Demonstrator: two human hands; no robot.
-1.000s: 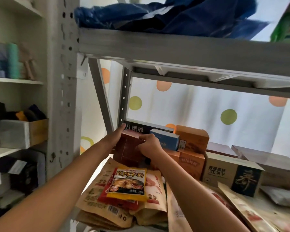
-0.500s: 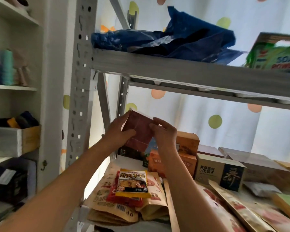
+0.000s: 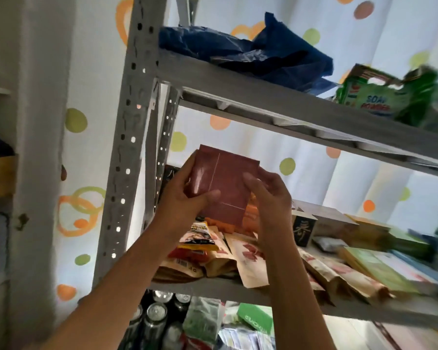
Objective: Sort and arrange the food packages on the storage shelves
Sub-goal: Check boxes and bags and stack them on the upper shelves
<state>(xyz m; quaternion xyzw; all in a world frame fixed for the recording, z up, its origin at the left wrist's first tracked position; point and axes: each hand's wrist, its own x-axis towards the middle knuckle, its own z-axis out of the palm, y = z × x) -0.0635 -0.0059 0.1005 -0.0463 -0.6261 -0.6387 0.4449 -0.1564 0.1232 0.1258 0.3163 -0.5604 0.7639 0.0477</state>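
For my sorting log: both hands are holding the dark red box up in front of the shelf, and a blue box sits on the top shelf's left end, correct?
Not quite. In the head view that is a crumpled blue plastic bag, not a box. The left hand and right hand do hold the dark red box.

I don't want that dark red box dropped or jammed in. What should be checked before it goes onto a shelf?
1. Left hand grips the red box: ok.
2. Right hand grips its other side: ok.
3. Box lifted off the packages below: ok.
4. Free room on the top shelf between blue bag and soap powder box: cannot tell.
5. Box closed: ok.
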